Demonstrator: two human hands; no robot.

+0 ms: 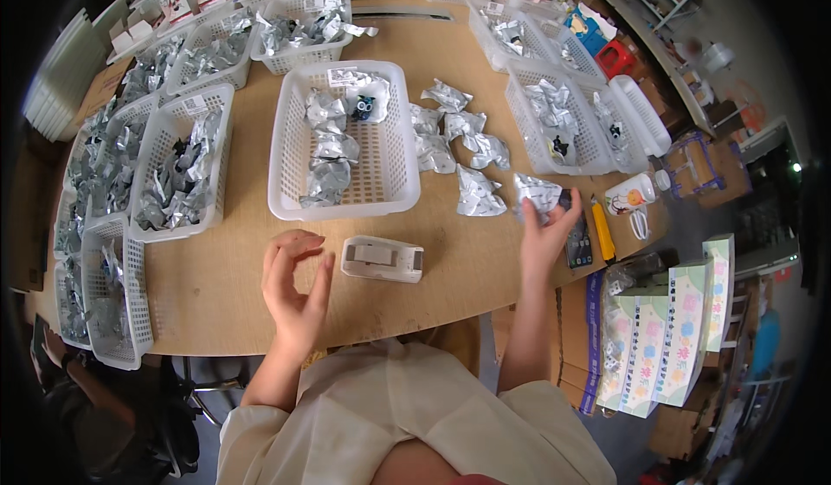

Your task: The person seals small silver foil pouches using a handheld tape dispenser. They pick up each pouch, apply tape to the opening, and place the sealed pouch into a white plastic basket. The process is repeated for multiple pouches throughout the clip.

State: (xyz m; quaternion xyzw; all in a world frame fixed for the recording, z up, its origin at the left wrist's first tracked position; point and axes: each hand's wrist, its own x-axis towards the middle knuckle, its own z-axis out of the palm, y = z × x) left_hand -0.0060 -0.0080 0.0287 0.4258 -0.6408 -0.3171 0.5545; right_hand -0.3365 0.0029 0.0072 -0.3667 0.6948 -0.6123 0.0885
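- Crumpled silver foil packet (537, 192): pinched in the right hand (550, 225), right of centre.
- Left hand (294, 279): half-curled, thumb apart, beside a small white plastic device (382, 259).
- Light-brown wooden tabletop (472, 282), bearing white perforated plastic baskets (398, 152).
- Beyond, right: pale-green patterned cartons (679, 329).

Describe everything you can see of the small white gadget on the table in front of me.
The gadget is a small off-white block, apparently plastic, with rounded corners. A light panel is set into its top toward the left, and a dark patch shows near its right end; finer details are too small to tell. It lies lengthwise, roughly left to right, between your left hand and right hand, resting on the table. Neither hand touches it.
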